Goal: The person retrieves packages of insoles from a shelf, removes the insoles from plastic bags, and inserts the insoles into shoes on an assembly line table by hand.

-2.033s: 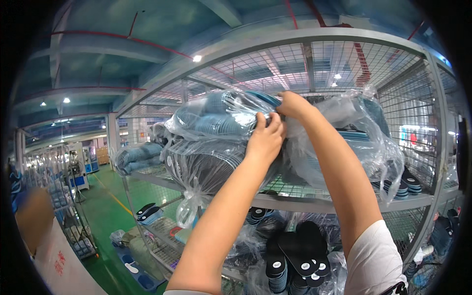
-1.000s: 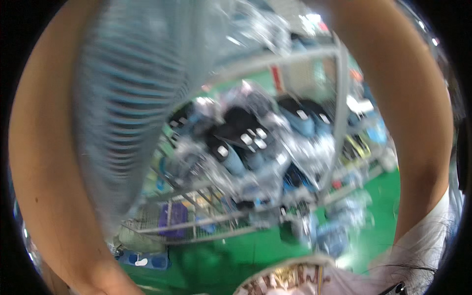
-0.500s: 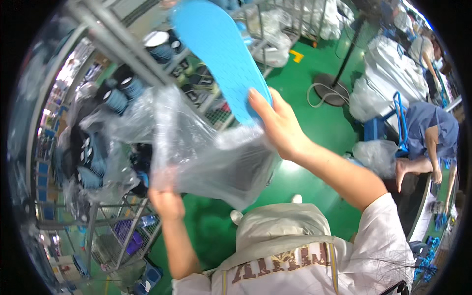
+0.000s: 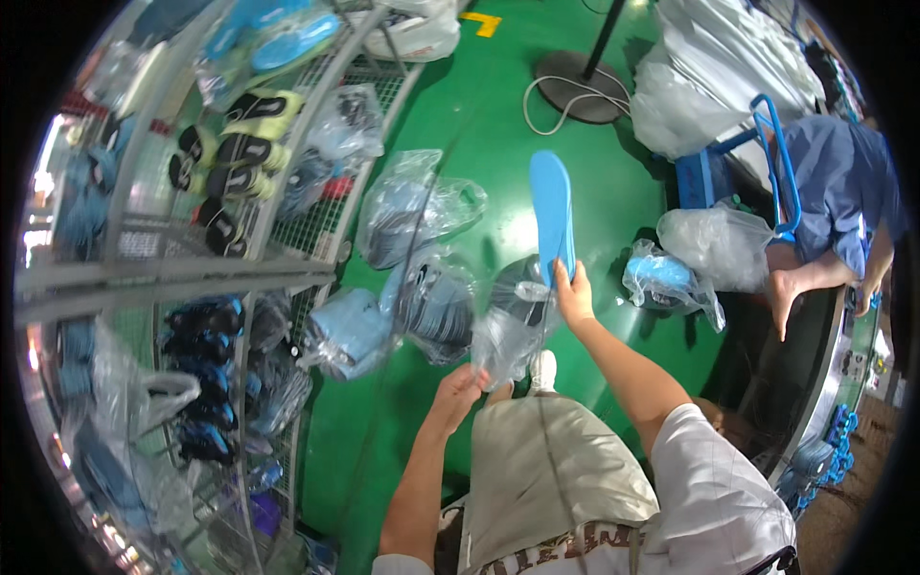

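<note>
Upright in my right hand [image 4: 573,295] is a light blue insole [image 4: 550,206], gripped at its lower end with the thumb on its face. My left hand [image 4: 460,391] pinches the edge of a clear plastic bag [image 4: 508,343], which hangs between both hands just below the insole. Whether the bag also touches my right fingers is hard to make out. On the floor beyond my left hand lie bagged dark grey stacked pieces [image 4: 436,305], a bag of light blue pieces [image 4: 350,331] and another filled clear bag [image 4: 398,216].
A metal mesh rack [image 4: 316,273] with shoe parts lines the left. To the right lie a bag with blue pieces [image 4: 661,273] and a blue-handled trolley [image 4: 781,172] beside a seated person in blue. A round stand base [image 4: 580,88] with a loose cable is ahead.
My view has swung, bringing the floor bags into sight. Both hands are now lower in front of me, still holding the insole and the bag. The bag hangs narrower than before.
</note>
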`<state>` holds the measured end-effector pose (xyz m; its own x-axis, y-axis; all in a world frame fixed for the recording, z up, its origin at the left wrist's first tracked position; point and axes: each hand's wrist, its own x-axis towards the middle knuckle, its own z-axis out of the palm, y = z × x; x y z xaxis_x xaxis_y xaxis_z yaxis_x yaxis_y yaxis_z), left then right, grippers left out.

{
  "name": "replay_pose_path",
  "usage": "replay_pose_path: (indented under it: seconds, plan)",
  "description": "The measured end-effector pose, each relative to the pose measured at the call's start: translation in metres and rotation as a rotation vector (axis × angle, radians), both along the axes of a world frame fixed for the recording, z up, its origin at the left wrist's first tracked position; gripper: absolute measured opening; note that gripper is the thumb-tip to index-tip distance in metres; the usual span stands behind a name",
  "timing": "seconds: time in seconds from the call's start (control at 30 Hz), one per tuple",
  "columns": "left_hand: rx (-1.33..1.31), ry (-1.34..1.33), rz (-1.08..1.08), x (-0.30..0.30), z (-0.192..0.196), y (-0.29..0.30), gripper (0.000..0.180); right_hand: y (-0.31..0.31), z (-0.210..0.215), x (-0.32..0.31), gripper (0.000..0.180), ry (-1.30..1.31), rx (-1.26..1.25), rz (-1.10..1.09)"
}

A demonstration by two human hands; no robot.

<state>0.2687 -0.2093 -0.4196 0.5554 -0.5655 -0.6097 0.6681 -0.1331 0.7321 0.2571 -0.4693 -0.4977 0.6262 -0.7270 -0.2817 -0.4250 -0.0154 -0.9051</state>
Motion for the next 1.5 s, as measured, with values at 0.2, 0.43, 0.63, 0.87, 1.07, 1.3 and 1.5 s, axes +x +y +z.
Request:
replay_pose_path:
  seconds: [0.2, 0.43, 0.63, 0.87, 1.07, 1.3, 1.5]
  plan:
    - [0.187, -0.087, -0.474, 0.007, -0.043, -0.048, 0.012, -0.028, 0.004, -0.038, 0.043, 0.264, 0.222, -0.091]
    - [0.308, -0.453, -0.942, -0.043, -0.075, -0.09, 0.034, -0.1, 0.097, -0.261, 0.042, 0.462, 0.039, -0.008]
    - [0.634, -0.299, -0.898, 0.005, -0.193, -0.062, 0.014, -0.203, 0.304, -0.447, 0.021, 0.213, -0.377, -0.725]
    - [0.744, -0.509, -1.016, -0.026, -0.168, -0.172, 0.012, -0.37, 0.35, -0.611, 0.023, 0.629, -1.443, -0.835]
    - [0.73, -0.562, -0.961, -0.03, -0.154, -0.169, 0.011, -0.427, 0.184, -0.664, 0.065, 1.014, -0.714, -0.736]
    - [0.535, -0.707, -0.791, -0.028, -0.115, -0.143, 0.008, -0.294, 0.085, -0.536, 0.055, 0.709, -0.819, -0.53]
    - [0.423, -0.568, -0.52, -0.017, -0.065, -0.155, 0.003, -0.112, 0.054, -0.242, 0.024, 0.032, -0.16, 0.274]
